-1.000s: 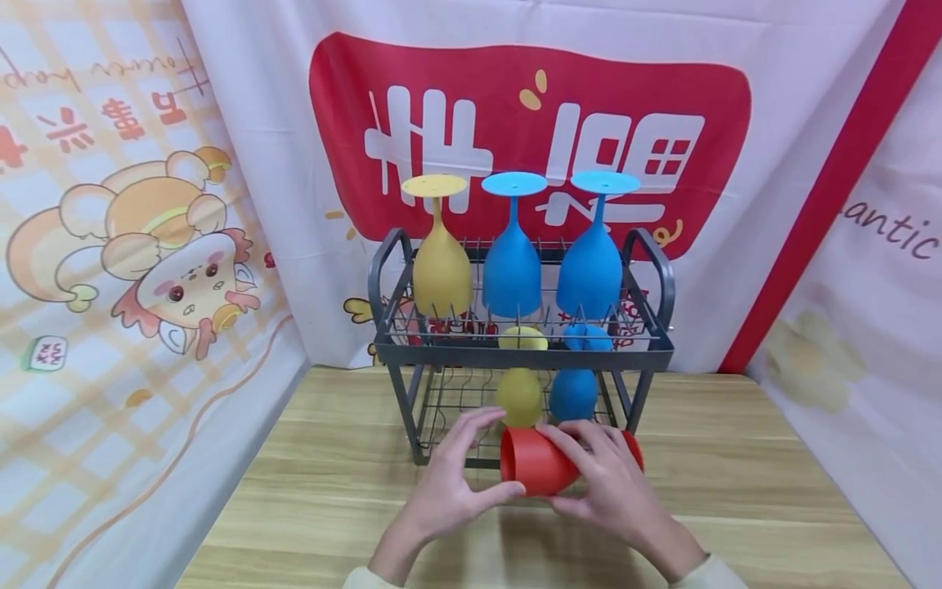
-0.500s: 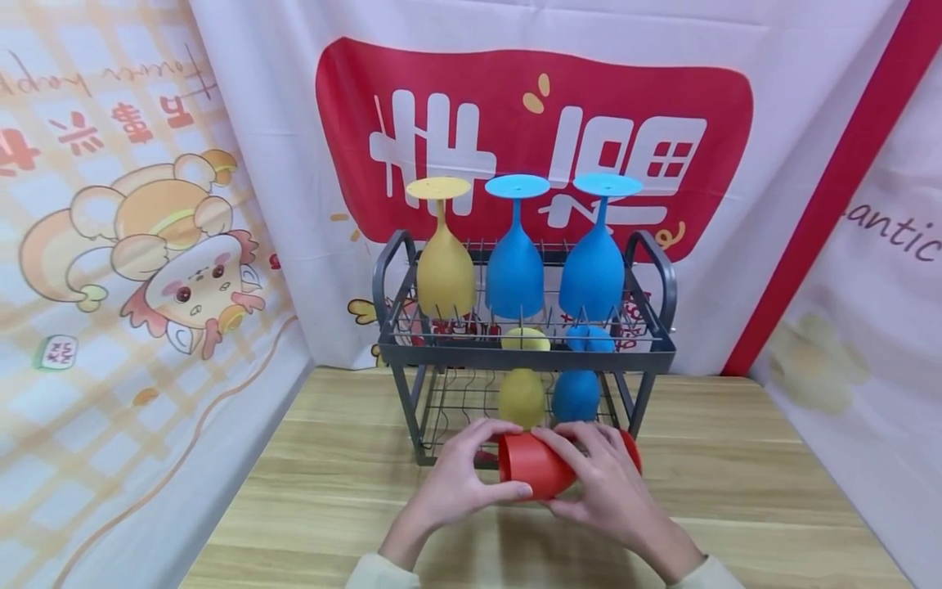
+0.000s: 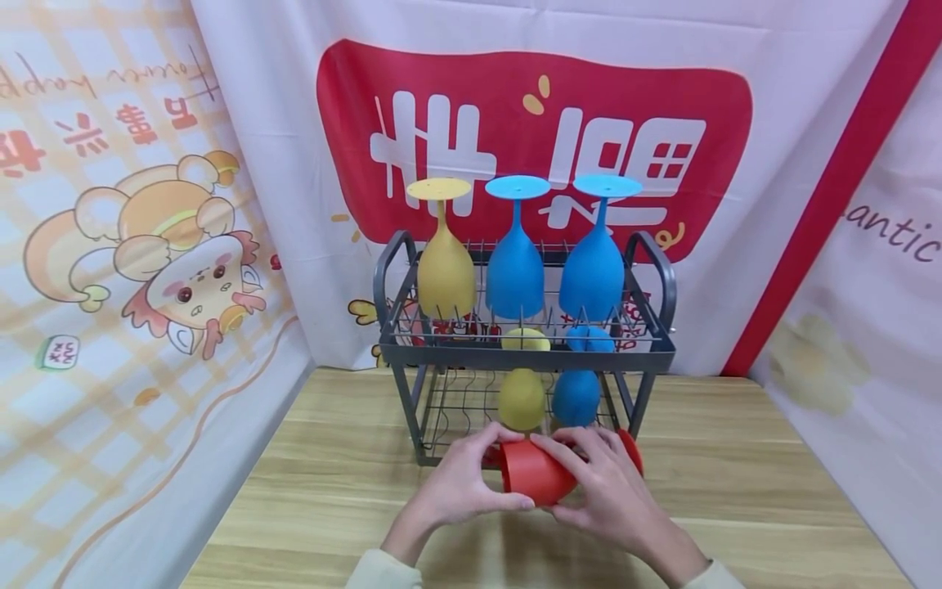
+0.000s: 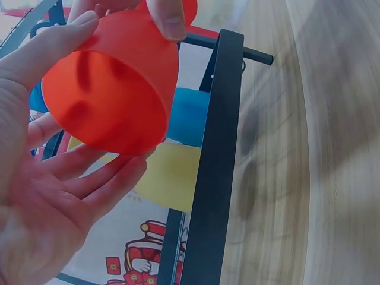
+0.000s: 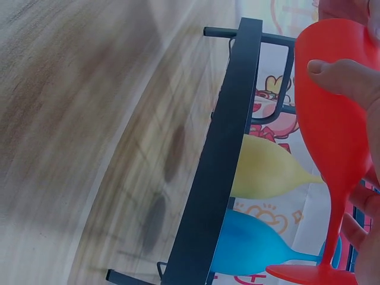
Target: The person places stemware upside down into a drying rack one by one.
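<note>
Lying on its side in front of the rack is a red wine glass [image 3: 536, 473], its mouth to the left and its foot to the right. My left hand [image 3: 464, 483] holds the mouth end, thumb on one side and fingers on the other. Around the bowl and stem my right hand [image 3: 616, 495] grips it. In the left wrist view the hollow inside of the glass [image 4: 113, 107] faces the camera, with the fingertips at its rim. The right wrist view shows the thumb [image 5: 344, 80] across the bowl and fingers behind the stem.
A two-tier dark metal rack [image 3: 527, 355] stands behind the hands. Its top tier carries an upside-down yellow glass [image 3: 446, 274] and two blue glasses [image 3: 514, 274]. On the lower tier are another yellow glass [image 3: 521, 399] and blue glass [image 3: 576, 398]. Wooden tabletop [image 3: 309, 507] surrounds it.
My left hand has come in from beside the red wine glass and its fingers have closed round the mouth end. The glass has dropped slightly; my right hand keeps its grip.
</note>
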Demonstrator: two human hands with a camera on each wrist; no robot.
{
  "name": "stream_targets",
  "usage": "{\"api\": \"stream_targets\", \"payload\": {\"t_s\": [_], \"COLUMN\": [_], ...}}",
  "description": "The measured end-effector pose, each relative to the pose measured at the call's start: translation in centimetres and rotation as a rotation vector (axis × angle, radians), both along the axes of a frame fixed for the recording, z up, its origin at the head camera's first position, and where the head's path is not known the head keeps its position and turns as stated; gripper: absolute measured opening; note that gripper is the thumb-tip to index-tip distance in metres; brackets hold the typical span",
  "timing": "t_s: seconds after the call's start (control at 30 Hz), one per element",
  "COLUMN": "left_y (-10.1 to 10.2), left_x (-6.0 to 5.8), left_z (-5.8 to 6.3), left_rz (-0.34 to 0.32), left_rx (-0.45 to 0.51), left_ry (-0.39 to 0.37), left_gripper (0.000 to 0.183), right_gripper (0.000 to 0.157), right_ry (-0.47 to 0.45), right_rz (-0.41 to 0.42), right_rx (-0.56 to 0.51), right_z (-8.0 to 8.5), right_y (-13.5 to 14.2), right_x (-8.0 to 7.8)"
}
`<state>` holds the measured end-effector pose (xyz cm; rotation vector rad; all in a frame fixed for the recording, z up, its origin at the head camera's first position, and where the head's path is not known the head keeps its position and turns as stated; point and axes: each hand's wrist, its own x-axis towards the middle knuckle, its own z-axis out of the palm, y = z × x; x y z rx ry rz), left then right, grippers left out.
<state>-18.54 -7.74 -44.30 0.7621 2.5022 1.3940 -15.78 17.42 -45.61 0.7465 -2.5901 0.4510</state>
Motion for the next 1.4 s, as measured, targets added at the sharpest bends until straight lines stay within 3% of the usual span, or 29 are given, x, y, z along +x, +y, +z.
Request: {"api": "stream_targets", "payload": {"t_s": [0.33,0.57,0.73,0.83,0.93,1.03,1.13,1.23,1.3,1.4], "left_y": [0.1,-0.2,-0.7,-0.8,-0.8,-0.6,-0.2,0.1,0.3,0.5], "left_x": [-0.3,-0.2,0.0,0.2,0.4,0.6,0.7,0.7,0.7,0.8], "left_z": [0.0,-1.4,-3.0,-4.1,-5.0,-5.6,-5.9,-6.2,-6.2,-6.2], "left_rz": [-0.033,0.041,0.134,0.163,0.176,0.183,0.188,0.191,0.191,0.183], "left_rx": [-0.099,0.004,0.169,0.279,0.362,0.422,0.471,0.509,0.529,0.553], "left_ry": [-0.017,-0.046,-0.125,-0.155,-0.179,-0.207,-0.238,-0.258,-0.263,-0.27], "left_gripper": [0.071,0.07,0.066,0.066,0.067,0.068,0.069,0.07,0.071,0.073], "right_gripper": [0.101,0.097,0.079,0.058,0.049,0.05,0.049,0.053,0.055,0.058], "right_ry": [-0.002,0.1,0.202,0.217,0.209,0.081,-0.189,-0.429,-0.52,-0.566], "right_rz": [0.024,0.039,0.048,0.01,-0.058,-0.16,-0.231,-0.24,-0.229,-0.217], "right_rx": [0.044,0.014,-0.135,-0.294,-0.458,-0.578,-0.717,-0.865,-0.931,-0.971], "right_z": [0.0,0.4,0.1,-0.6,-1.4,-1.8,-1.9,-1.7,-1.5,-1.4], "right_y": [0.3,0.5,0.6,0.5,0.2,-0.3,-0.8,-1.3,-1.6,-1.9], "right_x": [0.3,1.0,1.8,2.3,2.4,2.3,2.3,2.3,2.2,2.2]}}
